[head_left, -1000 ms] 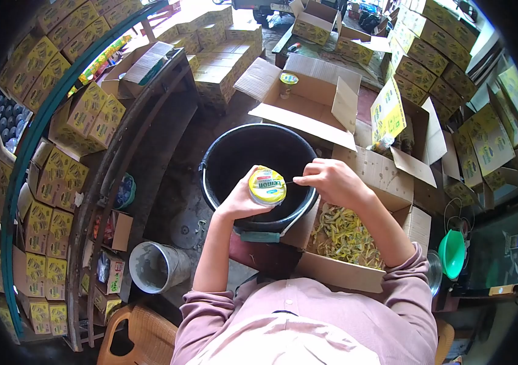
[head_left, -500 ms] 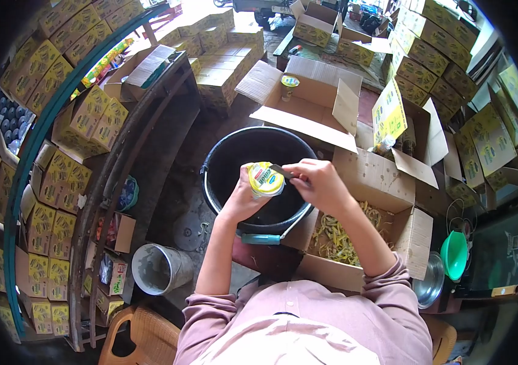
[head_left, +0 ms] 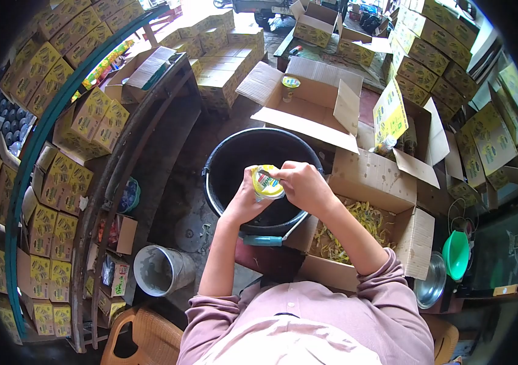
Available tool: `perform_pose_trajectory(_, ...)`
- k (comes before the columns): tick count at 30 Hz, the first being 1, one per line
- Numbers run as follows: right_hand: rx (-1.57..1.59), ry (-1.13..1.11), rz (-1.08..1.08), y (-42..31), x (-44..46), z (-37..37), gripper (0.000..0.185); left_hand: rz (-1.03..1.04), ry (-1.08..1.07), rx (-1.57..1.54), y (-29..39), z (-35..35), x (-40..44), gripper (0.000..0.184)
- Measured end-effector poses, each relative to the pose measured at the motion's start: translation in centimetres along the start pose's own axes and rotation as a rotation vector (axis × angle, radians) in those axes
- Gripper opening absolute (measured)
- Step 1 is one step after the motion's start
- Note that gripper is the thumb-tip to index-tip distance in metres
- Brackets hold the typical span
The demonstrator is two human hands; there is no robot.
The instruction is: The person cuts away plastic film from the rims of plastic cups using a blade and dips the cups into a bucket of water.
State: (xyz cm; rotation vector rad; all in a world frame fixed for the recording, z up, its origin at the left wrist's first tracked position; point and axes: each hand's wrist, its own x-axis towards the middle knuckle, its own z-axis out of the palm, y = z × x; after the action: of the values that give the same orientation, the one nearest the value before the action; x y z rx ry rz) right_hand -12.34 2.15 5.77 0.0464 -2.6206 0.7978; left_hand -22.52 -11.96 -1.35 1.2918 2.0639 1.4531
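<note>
Looks like a small packing workshop or storeroom. Holds printed yellow cartons point(head_left: 69, 177) on shelving point(head_left: 23, 161) at left, with further carton stacks point(head_left: 429, 64) far and right. Includes an open cardboard box point(head_left: 305, 127) mid-scene and a box of yellow strips point(head_left: 356, 230) at near right. Opens at the far end onto daylight and a vehicle point(head_left: 262, 6).

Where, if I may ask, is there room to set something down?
The open box looks bare right of its cup, as does the dark strip between wooden shelf and black bucket. The box of yellow scraps is crowded.
</note>
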Motion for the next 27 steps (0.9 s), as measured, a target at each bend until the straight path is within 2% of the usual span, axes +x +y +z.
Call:
perform_pose_trajectory(11, -0.212, -0.103, -0.002, 0.2, -0.5, 0.6, 0.024, 0.014, 0.028, 0.008, -0.2, 0.1, 0.0, 0.065)
perform_pose_trajectory(14, -0.199, -0.146, 0.077, -0.3, -1.1, -0.3, 0.027, 0.013, 0.023, 0.038, -0.2, 0.2, 0.0, 0.066)
perform_pose_trajectory(23, -0.259, -0.128, -0.005, 0.8, -1.6, 0.9, 0.027, -0.005, 0.007, 0.098, -0.1, 0.5, -0.2, 0.065)
perform_pose_trajectory(27, -0.295, -0.161, 0.067, 0.3, -2.9, -0.3, 0.028, -0.019, 0.020, 0.035, 0.0, 0.3, 0.0, 0.066)
